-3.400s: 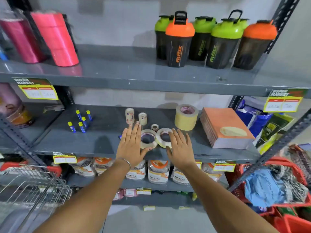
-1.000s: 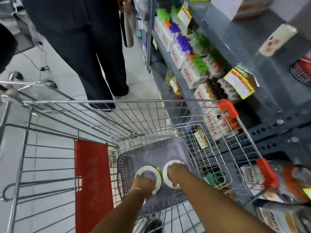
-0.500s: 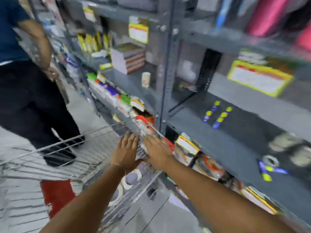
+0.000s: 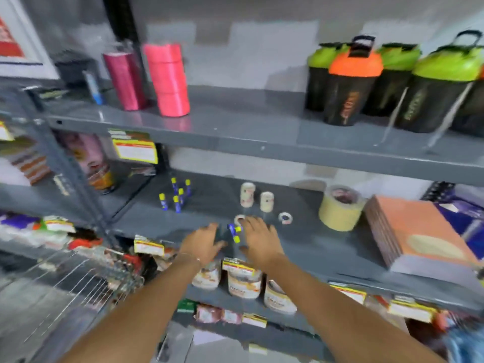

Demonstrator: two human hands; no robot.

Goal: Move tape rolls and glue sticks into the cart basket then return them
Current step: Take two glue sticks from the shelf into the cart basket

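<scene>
In the head view we see our left hand and right hand spread flat, palms down, empty, over the near edge of the grey metal shelf. Two blue glue sticks with yellow caps lie between them. A small white tape roll sits just beyond, five more upright blue glue sticks far left. The yellow price labels are too blurred to read.

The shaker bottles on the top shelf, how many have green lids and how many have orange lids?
Green-lidded shaker bottles: 3 in view
Orange-lidded shaker bottle: 1
Total: 4 shaker bottles. The picture's right edge cuts the row off, so more may stand out of view.
</scene>
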